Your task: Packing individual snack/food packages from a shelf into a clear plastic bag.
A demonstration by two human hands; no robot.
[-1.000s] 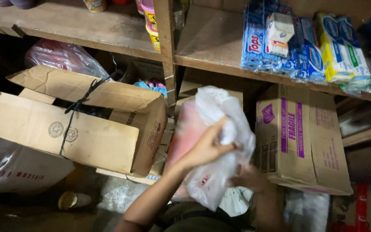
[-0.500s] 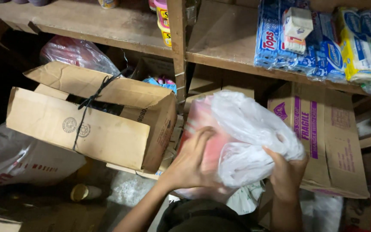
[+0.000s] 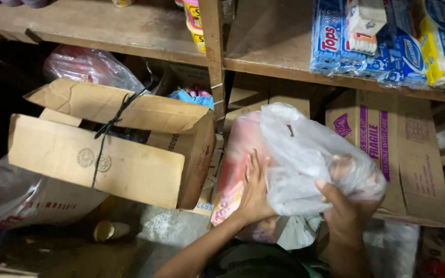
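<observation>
My left hand (image 3: pixel 255 190) lies flat, fingers spread, against a tall pink and red plastic-wrapped pack (image 3: pixel 239 170) that leans under the wooden shelf. My right hand (image 3: pixel 347 208) grips a thin white plastic bag (image 3: pixel 305 154) from below at its right side. The bag is bunched and bulging, and part of that hand shows through the plastic. The bag covers the right half of the pink pack. Both forearms come up from the bottom of the view.
An open brown cardboard box (image 3: pixel 104 154) tied with black string stands at left. A brown carton with purple print (image 3: pixel 397 149) stands at right. A wooden shelf (image 3: pixel 279 62) above carries blue and yellow packets (image 3: pixel 387 41). Plastic bags (image 3: pixel 16 201) and a small can (image 3: pixel 106 230) lie at lower left.
My right hand came up from below and took hold of the white bag. The bag has spread wider to the right, and my left hand shifted onto the pink pack.
</observation>
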